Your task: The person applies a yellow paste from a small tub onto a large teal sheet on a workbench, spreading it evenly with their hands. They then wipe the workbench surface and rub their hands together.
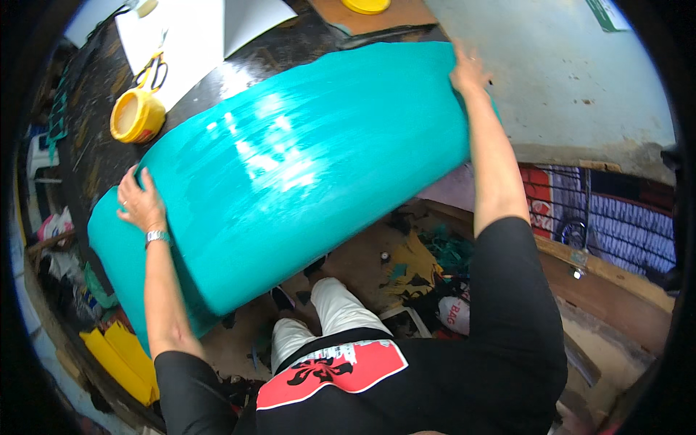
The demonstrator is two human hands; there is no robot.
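A large teal sheet (341, 152) with a shiny, streaked surface lies across the dark table and hangs over its near edge. My left hand (143, 201), with a ring and a wristwatch, grips the sheet's left part, where it folds or overlaps another teal portion (119, 257). Around the far right corner of the sheet, the fingers of my right hand (470, 72) are closed; some fingertips are hidden. Beyond my left hand stands a yellow tub (148, 118) holding a pale substance. Scissors (151, 76) with yellow and black handles rest beside it.
White sheets (181, 43) lie on the dark tabletop (90, 134). A brown board (384, 20) carries a yellow lid (366, 5). A pale wall (558, 87) borders the right. Teal scraps (444, 248) litter the floor; yellow sheets (119, 355) lie at lower left.
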